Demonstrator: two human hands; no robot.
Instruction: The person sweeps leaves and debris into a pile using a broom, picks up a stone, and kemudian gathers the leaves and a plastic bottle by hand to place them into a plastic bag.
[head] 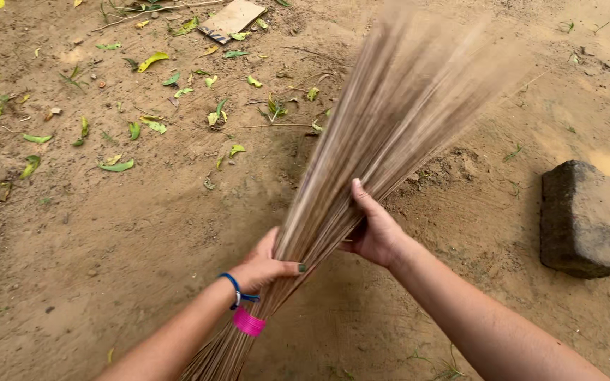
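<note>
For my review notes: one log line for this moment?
left hand: grips stick broom | right hand: grips broom | ground: dirt, leaves, stone block

The far ends of the stick broom (361,162) smear into motion blur near the top edge, so single bristles cannot be told apart there. Its bound butt end runs off the bottom edge. The left hand (266,264) hides part of the bundle, and the right hand (375,229) has its fingers tucked behind it. Both forearms are cut off below. A flat board (233,19), perhaps cardboard, is clipped by the top edge.
</note>
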